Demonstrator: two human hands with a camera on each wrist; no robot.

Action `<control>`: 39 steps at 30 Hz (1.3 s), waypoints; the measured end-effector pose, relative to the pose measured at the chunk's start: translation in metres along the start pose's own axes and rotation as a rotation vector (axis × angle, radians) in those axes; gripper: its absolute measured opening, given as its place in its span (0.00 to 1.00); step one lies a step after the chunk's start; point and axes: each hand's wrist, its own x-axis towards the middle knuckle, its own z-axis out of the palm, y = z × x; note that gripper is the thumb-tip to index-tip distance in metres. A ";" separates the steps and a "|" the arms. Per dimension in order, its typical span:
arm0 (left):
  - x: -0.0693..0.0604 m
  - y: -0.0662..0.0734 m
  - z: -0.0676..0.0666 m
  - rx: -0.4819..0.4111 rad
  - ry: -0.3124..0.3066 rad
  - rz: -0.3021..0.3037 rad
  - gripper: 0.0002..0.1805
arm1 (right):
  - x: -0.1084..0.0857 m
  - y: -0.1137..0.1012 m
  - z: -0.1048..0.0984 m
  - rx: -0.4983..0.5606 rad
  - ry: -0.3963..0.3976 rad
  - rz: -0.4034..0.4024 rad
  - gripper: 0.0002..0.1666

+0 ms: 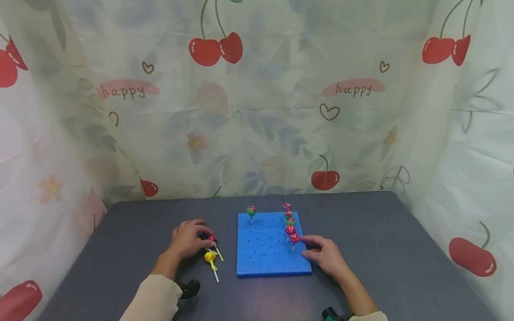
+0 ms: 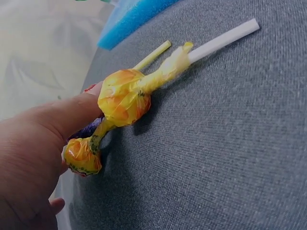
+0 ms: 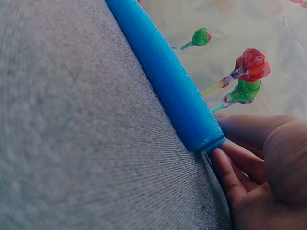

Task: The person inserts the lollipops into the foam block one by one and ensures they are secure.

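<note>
On the left of the table, my left hand (image 1: 190, 239) has its thumb and forefinger at the head of a red lollipop (image 1: 213, 238) with a yellow stick, pinching it. Beside the thumb lies a yellow-wrapped lollipop (image 2: 123, 98) with a white stick. A second yellow head (image 2: 83, 156) and a dark purple wrapper (image 2: 87, 129) are partly covered by the hand. My right hand (image 1: 324, 255) grips the right edge of a blue foam board (image 1: 269, 269), close to the nearest standing red lollipop (image 1: 295, 238).
Several lollipops stand in a row along the board's right side; a green and red one (image 1: 251, 210) stands at its far left corner. Small holes dot the board. The dark grey table (image 1: 350, 213) ends at a patterned curtain (image 1: 273, 129) behind and at both sides.
</note>
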 end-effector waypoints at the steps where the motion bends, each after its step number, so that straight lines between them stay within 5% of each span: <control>1: 0.000 0.000 0.000 -0.003 0.001 -0.001 0.13 | 0.000 0.000 0.000 0.005 0.001 0.008 0.21; 18: 0.001 0.017 -0.002 -0.097 0.151 0.019 0.15 | 0.000 0.000 -0.001 0.004 0.000 0.005 0.21; 24: 0.003 0.034 -0.004 -0.236 0.174 -0.015 0.16 | 0.001 0.001 0.001 -0.004 0.001 0.005 0.21; 31: 0.008 0.061 -0.004 -0.340 0.238 0.028 0.14 | 0.001 -0.001 -0.001 -0.008 0.001 0.005 0.21; 39: 0.014 0.084 0.009 -0.439 0.333 0.010 0.14 | 0.001 -0.001 0.000 -0.009 -0.002 0.004 0.21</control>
